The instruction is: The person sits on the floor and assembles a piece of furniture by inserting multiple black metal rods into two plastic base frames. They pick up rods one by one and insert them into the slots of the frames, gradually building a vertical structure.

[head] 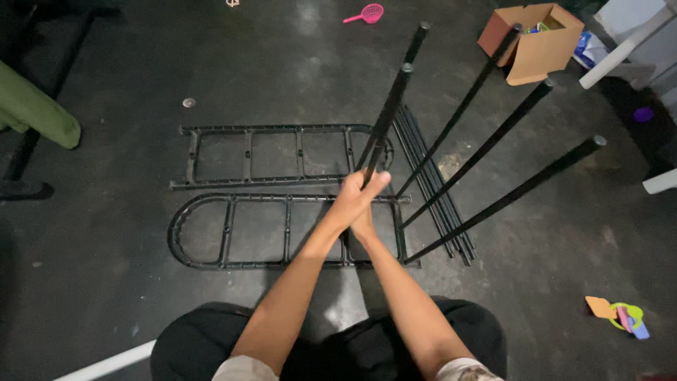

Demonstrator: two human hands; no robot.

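Holding two black poles [392,106] upright, my left hand [355,195] closes its grip on them above the lower frame panel [226,229] on the floor; my right hand [364,224] sits beneath, its grip hidden. Judgement: seating step; next needs alignment with a panel socket.

A dark, stained concrete floor [127,233] stretches below you, and two black plastic shelf frames [275,155] lie flat on it side by side, each rounded at one end, with a bundle of thin black rods [434,187] lying just to their right. Farther away, near the top, a pink plastic scoop [365,13] and an open cardboard box [534,44] rest on the floor, and a small round cap [188,102] sits above the frames. At the lower right lies a small cluster of colourful plastic toys [620,315], well apart from the frames.
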